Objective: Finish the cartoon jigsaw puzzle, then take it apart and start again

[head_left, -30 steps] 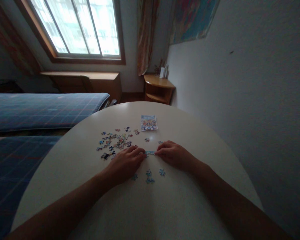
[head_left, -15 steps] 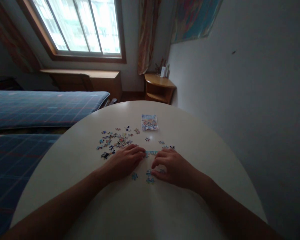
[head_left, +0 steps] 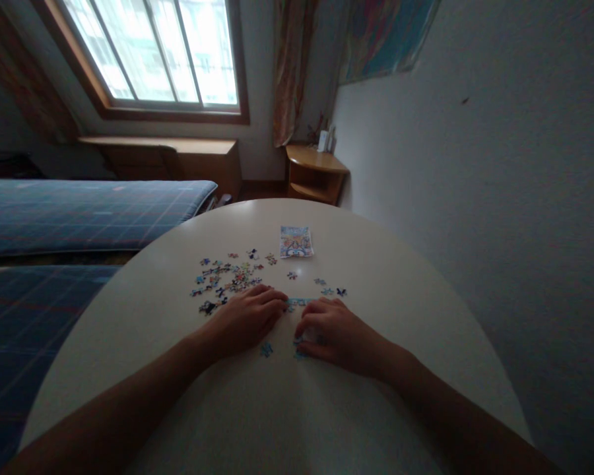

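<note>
My left hand rests palm down on the table, its fingertips at the left end of a short strip of joined light-blue jigsaw pieces. Beyond the strip's other end curls my right hand, with thumb and forefinger closing on a small jigsaw piece. Fingers partly cover that piece, as well as another blue piece just below it. One loose blue piece lies between the hands, nearer to me. The strip's right end is hidden behind my right fingers.
A scattered heap of jigsaw pieces lies beyond my left hand. Single pieces are beyond my right hand. A small picture sheet lies farther back on the round white table. A plaid bed stands at left, a wall at right.
My right hand has shifted slightly left and toward me, its thumb and forefinger coming closer together over the piece. More of the loose pieces beyond it show. My left hand is nearly still.
</note>
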`<state>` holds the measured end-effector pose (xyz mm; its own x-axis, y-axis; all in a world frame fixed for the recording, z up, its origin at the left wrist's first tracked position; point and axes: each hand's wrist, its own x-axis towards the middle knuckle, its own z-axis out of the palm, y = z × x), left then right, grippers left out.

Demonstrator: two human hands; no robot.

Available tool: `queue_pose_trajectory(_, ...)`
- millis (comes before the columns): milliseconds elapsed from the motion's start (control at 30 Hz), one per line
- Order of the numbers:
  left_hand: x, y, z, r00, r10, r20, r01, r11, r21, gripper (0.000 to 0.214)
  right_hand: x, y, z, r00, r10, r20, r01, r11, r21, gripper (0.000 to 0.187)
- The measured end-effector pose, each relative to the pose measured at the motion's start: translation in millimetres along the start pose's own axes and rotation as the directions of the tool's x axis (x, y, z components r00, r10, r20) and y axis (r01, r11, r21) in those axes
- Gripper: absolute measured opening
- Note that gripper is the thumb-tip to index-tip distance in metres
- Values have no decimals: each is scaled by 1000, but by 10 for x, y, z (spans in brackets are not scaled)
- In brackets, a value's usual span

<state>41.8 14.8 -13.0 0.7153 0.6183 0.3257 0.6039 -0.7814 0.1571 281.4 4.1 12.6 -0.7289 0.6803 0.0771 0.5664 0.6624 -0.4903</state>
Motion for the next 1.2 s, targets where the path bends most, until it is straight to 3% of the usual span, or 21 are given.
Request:
queue_pose_trajectory(500,-7,-29,5,1000,1,8,0,1000,-23,20,-26,88,-137,998,-22,60,23,1000,-17,12)
queue_pose_trajectory(700,7,-2,-32,999,-9,33,10,999,-33,21,-52,113,-107,999,-33,26,33,999,1,28)
queue_pose_trajectory(1200,11,-8,-14,1000,-3,23,3,1000,-24,19,-18,63,-26,999,-34,23,34,999,13,11)
